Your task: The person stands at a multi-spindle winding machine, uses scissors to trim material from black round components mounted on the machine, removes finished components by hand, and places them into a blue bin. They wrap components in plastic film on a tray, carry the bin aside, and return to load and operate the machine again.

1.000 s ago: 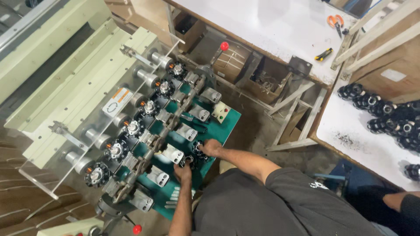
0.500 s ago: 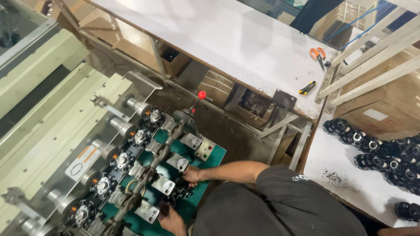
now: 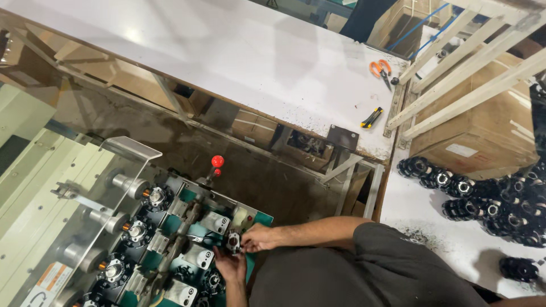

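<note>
The view looks down into a workshop. A long white bench (image 3: 227, 57) runs across the upper part, with orange-handled scissors (image 3: 381, 69) and a small black and yellow tool (image 3: 371, 117) lying near its right end. Under it there is a dark floor with cardboard boxes. On the right, a second white surface (image 3: 432, 222) carries a heap of black round parts (image 3: 483, 196). Behind it stand a wooden frame (image 3: 472, 68) and a big cardboard box (image 3: 483, 136).

At the lower left there is a pale green machine (image 3: 40, 210) with a row of spindles (image 3: 136, 230) and a green plate (image 3: 263, 219). A lever with a red knob (image 3: 216, 161) stands at its far end.

Both hands meet over this green plate. The right hand (image 3: 259, 239) and the left hand (image 3: 228, 262) hold between them a small black and metal part (image 3: 233, 241). The fingers of both hands are closed around it, the right from the side, the left from below. The part is too small to tell its long axis or which way it points.
</note>
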Demonstrator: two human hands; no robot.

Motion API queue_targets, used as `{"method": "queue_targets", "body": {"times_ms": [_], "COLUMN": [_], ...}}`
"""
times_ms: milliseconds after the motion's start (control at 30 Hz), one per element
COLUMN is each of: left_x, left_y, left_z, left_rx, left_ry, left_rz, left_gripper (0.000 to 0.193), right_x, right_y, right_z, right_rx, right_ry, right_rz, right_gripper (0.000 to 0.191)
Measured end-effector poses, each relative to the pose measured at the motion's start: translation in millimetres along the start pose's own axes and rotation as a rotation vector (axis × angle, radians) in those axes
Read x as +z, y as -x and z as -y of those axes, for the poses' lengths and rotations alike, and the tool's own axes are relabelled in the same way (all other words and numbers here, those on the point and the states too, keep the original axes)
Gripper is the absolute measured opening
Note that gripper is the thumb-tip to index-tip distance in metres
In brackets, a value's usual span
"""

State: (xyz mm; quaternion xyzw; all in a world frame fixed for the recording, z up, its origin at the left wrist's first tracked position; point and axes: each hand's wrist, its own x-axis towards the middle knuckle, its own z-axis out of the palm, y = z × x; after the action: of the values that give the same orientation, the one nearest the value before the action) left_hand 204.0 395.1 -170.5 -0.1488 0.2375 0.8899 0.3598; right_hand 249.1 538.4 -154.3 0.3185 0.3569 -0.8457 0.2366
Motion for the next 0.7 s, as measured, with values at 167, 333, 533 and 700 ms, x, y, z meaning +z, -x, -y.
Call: {"method": "queue_targets", "body": {"times_ms": [167, 333, 533, 700], "left_x": [33, 54, 67, 59], "left_y": [-38, -42, -41, -47], "left_z": [-2, -13, -28, -29], "left_rx": [0.153, 0.224, 0.204, 0.176], "left_ry": [0.158, 0.189, -0.031, -0.005], "left_rz": [0.076, 0.007, 0.060, -0.005], "left_gripper": [0.059, 0.066, 0.068, 0.070], "right_x": [6, 6, 4, -3], "right_y": [-30, -32, -35, -32], "right_z": [29, 37, 33, 33], "right_rx": [-0.037, -0.029, 0.069, 0.046], "right_ry": [-0.145, -0.017, -0.120, -0.049], "right_rz": [-0.011, -0.077, -0.091, -0.025], "right_gripper": [0.011, 0.008, 0.008, 0.008]}}
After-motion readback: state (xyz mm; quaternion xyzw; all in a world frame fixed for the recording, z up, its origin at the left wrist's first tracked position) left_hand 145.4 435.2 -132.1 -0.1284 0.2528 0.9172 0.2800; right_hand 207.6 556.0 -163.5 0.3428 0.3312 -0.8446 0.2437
